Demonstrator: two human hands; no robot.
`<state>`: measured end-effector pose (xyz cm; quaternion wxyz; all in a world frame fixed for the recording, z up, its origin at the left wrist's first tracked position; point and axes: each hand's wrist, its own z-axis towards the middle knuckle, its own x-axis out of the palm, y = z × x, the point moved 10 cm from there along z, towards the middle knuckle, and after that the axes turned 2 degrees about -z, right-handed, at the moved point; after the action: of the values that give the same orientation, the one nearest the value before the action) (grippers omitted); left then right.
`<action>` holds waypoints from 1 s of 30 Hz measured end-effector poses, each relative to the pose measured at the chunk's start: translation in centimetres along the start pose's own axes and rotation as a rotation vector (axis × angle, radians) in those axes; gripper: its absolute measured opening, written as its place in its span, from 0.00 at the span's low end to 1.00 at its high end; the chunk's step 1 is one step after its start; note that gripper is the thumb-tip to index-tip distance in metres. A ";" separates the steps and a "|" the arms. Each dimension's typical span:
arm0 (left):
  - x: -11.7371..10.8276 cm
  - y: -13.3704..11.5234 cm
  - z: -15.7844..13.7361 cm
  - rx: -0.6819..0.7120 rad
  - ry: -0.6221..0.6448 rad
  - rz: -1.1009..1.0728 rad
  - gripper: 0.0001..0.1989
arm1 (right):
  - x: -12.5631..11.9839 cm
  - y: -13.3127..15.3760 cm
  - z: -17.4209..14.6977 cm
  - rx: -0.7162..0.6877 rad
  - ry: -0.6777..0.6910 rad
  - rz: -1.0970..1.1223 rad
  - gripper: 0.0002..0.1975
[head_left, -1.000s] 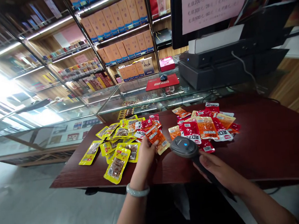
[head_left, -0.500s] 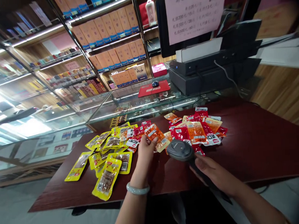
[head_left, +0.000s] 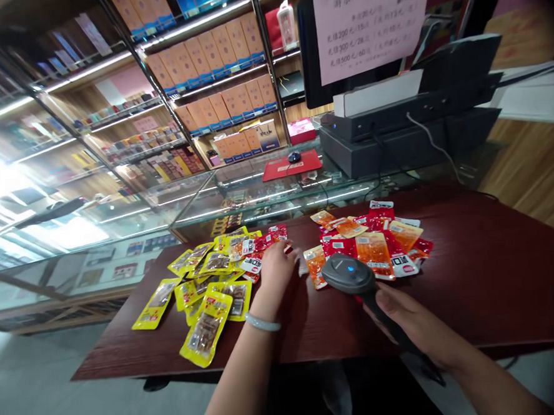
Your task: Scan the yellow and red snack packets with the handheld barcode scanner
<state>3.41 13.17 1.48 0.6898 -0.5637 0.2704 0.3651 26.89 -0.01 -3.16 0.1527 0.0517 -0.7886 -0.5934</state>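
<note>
My right hand (head_left: 405, 312) is wrapped round the handle of a dark grey barcode scanner (head_left: 349, 273), and a small blue light glows on its head. The scanner head hangs over the near edge of a pile of red and orange snack packets (head_left: 373, 248). My left hand (head_left: 279, 267), with a pale bangle at the wrist, has its fingers curled beside some red packets (head_left: 252, 265). A bit of red and a blurred whitish patch show at its fingertips; what it grips is unclear. Yellow snack packets (head_left: 204, 331) lie left of it. One orange packet (head_left: 315, 266) lies between hand and scanner.
These lie on a dark red wooden table (head_left: 473, 270). Behind it stand a glass counter with a mouse on a red mat (head_left: 274, 168), a monitor with a pink notice (head_left: 371, 23), and a black cash drawer (head_left: 362, 149). Shelves of boxes (head_left: 211, 52) line the back.
The orange packet pinched in my left hand no longer shows there. Another orange packet shows on the right pile. The scanner's blue light has come on, and the whole view has shifted slightly.
</note>
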 end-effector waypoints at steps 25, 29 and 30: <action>-6.2 9.3 7.1 -0.208 0.001 0.662 0.33 | 4.4 5.7 7.6 -0.118 0.155 -0.054 0.26; -6.7 7.7 5.8 -0.190 -0.095 0.510 0.26 | 4.2 7.1 8.4 -0.107 0.202 0.001 0.26; -6.4 7.5 5.5 -0.212 -0.095 0.425 0.25 | 4.0 7.7 8.7 -0.105 0.213 0.010 0.26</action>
<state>-6.63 17.98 3.36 0.5464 -0.5456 0.3105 0.5544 21.21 9.15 2.77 0.2408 0.1025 -0.7361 -0.6242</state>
